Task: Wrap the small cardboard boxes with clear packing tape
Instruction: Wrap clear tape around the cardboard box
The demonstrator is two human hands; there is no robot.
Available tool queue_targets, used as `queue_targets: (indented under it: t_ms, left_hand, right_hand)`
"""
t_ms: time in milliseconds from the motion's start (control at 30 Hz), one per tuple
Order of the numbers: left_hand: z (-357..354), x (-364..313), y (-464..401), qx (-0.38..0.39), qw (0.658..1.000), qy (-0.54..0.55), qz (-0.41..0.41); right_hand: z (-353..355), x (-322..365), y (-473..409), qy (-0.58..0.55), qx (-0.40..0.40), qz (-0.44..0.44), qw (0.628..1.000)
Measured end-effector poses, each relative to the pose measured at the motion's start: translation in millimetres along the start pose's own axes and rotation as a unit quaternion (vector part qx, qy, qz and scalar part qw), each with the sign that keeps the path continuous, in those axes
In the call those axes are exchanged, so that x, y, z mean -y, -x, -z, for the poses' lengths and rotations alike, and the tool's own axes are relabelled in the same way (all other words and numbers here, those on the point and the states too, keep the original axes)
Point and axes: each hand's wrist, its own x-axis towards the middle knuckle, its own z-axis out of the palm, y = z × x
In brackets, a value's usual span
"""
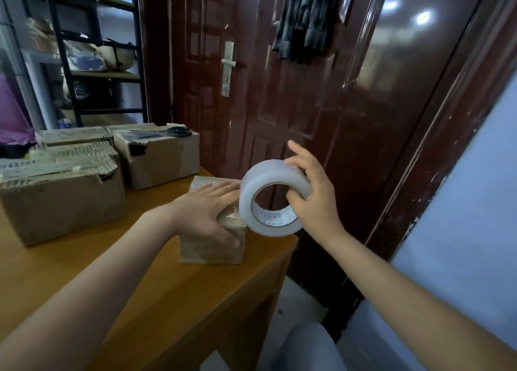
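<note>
A small cardboard box [208,249] stands near the right edge of the wooden table [156,295]. My left hand [205,207] lies flat on its top, fingers straight and thumb down over the front face. My right hand [310,200] grips a roll of clear packing tape [272,197], thumb inside the core and fingers over the outer rim. The roll is held upright against the box's right top edge. Whether a strip of tape runs onto the box is hard to tell.
Three larger worn cardboard boxes [64,200] sit at the table's back left; black scissors [176,132] lie on the far one [161,158]. A dark red door [279,90] stands close behind the table. A metal shelf rack [92,51] is at the far left.
</note>
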Motion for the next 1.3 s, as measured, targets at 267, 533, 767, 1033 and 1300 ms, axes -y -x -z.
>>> queue_targets:
  t_ms: [267,533,767,1033,1300]
  left_hand:
    - [-1,3,-1,0.000,1.000,-0.020,0.006]
    - [-3,5,-2,0.021,0.999,-0.035,0.028]
    - [-4,-2,-2,0.014,0.999,-0.029,0.030]
    - [-2,4,1,-0.099,0.993,0.062,0.009]
    - [-40,12,-2,-0.289,0.921,0.260,-0.018]
  right_hand:
    - [-10,-31,29,-0.044,-0.046,-0.005,0.998]
    - [51,-37,-9,0.160,0.328,0.026,0.931]
    - [74,-48,3,0.318,0.505,0.017,0.802]
    - [94,-31,-14,0.300,0.449,0.008,0.842]
    - [76,-9,-54,0.315,0.450,0.052,0.834]
